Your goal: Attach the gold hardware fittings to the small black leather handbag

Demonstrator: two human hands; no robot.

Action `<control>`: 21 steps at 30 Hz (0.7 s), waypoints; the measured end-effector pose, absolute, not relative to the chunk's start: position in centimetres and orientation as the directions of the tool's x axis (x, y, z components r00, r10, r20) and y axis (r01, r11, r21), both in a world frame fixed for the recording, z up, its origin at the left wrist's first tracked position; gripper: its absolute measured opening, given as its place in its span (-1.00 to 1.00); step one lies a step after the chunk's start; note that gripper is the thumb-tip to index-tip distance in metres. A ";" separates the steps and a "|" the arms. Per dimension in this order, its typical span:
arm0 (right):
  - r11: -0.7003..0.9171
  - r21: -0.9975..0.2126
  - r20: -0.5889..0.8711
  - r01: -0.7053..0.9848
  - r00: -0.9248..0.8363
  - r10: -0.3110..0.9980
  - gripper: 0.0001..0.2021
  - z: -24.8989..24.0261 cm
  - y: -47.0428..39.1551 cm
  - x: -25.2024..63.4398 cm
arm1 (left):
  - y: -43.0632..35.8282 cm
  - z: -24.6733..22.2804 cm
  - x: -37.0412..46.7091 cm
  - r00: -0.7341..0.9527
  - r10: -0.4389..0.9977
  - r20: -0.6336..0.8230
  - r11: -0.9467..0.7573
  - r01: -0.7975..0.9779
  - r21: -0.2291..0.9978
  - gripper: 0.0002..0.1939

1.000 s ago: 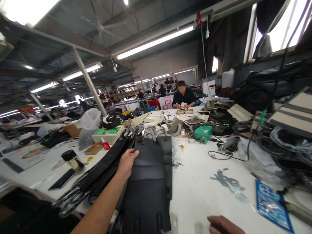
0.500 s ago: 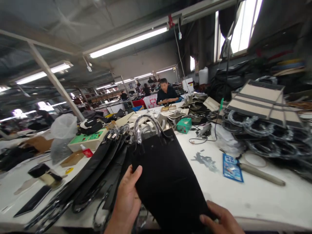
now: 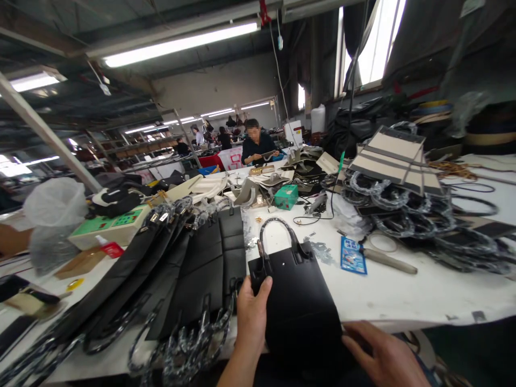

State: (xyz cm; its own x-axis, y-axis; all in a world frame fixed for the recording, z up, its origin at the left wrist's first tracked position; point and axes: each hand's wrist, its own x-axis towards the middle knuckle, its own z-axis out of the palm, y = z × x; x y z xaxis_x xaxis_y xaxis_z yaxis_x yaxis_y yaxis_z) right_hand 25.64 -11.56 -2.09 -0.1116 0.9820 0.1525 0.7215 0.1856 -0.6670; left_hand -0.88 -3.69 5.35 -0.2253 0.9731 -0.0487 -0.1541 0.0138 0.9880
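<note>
A black bag panel (image 3: 300, 301) with a curved, plastic-wrapped handle (image 3: 278, 221) is held tilted over the table's front edge. My left hand (image 3: 252, 312) grips its left side, thumb on the front face just below the handle's base. At the lower right edge, my right hand (image 3: 382, 349) pinches the panel between thumb and fingers; part of the grip is hidden behind it. Just left of my left hand lie several similar black panels (image 3: 197, 263), overlapping, with wrapped handles (image 3: 193, 344) toward the front edge.
On the right are a blue packet (image 3: 353, 255), a long-handled tool (image 3: 389, 260) and a pile of beige-and-black panels (image 3: 397, 156). Farther back stands a green box (image 3: 286, 196). A red-labelled bottle (image 3: 109, 247) lies at left. A co-worker (image 3: 258, 145) sits across the table.
My view has turned right and the surroundings have slid left. The panel and both hands sit farther right and the panel's top is lower in the picture. Both hands still hold it.
</note>
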 end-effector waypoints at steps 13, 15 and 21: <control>0.821 -0.019 0.256 0.571 -0.791 0.556 -0.81 12.3 5.9 17.0 | -2.4 1.8 2.0 -0.202 0.973 -0.116 0.111 -0.037 0.993 -0.71; 0.842 0.032 0.215 0.539 -0.826 0.520 -0.86 12.2 7.1 16.6 | -1.7 1.1 2.0 -0.222 0.968 -0.115 0.116 -0.008 0.993 -0.73; 0.880 0.043 0.074 0.474 -0.879 0.470 -0.93 11.7 6.2 14.9 | -0.1 -0.1 1.6 -0.218 0.971 -0.100 0.111 0.039 0.993 -0.76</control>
State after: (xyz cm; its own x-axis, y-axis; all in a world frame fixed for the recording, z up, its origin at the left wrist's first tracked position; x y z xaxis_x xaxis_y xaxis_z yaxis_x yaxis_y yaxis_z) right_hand 14.86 6.20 11.68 -0.8794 0.4702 0.0742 0.4739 0.8795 0.0430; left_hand 1.59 -0.14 -0.11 -0.2184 0.9707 -0.1004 0.0391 0.1115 0.9930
